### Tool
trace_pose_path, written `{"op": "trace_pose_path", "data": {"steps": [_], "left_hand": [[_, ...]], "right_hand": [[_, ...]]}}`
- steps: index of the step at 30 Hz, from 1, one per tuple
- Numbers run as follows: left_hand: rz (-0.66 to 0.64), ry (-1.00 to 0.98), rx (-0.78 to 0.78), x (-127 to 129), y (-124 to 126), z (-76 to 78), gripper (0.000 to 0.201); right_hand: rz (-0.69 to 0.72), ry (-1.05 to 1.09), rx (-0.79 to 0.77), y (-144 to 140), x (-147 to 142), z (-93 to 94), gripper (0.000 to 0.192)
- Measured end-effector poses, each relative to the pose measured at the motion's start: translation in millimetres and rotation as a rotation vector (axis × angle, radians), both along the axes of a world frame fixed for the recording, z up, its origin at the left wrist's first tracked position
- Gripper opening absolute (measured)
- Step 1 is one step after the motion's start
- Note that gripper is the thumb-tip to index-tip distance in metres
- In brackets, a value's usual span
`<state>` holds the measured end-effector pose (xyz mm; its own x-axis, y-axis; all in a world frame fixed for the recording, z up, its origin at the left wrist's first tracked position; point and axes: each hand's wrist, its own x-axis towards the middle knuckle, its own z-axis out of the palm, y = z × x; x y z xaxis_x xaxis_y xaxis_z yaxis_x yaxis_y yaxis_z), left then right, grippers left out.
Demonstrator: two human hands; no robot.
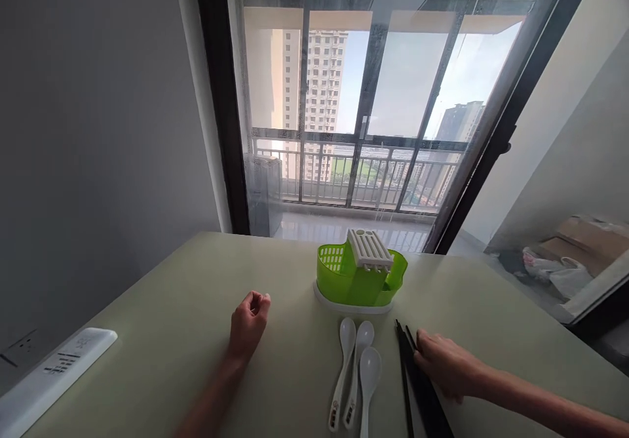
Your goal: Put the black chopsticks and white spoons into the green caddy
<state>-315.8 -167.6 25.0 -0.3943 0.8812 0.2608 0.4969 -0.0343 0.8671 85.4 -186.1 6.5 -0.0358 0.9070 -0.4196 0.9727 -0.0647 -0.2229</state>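
My left hand (249,323) is curled into a loose fist above the table, and no object shows in it. My right hand (445,362) is closed at the right side of a bundle of black chopsticks (421,385); one chopstick's thin end sticks out by the fingers. Three white spoons (370,367) lie side by side left of the chopsticks, bowls pointing away from me. Behind them stands a green cutlery holder (339,287) with a white slotted top (369,250) and a white base. Neither hand touches it.
Everything stands on a pale table (187,307). A white power strip (63,372) lies along its left edge by the grey wall. Past the far edge is a glass sliding door onto a balcony. Cardboard and plastic bags (565,271) sit on the floor at right.
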Motion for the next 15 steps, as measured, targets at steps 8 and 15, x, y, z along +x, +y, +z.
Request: {"op": "trace_pose_path", "data": {"steps": [8, 15], "left_hand": [[-0.031, 0.005, -0.02, 3, 0, 4.2, 0.037], [-0.047, 0.043, -0.009, 5, 0, 3.7, 0.037]], "right_hand": [[0.07, -0.078, 0.096, -5, 0, 0.5, 0.012], [0.081, -0.026, 0.099, -10, 8, 4.5, 0.024]]}}
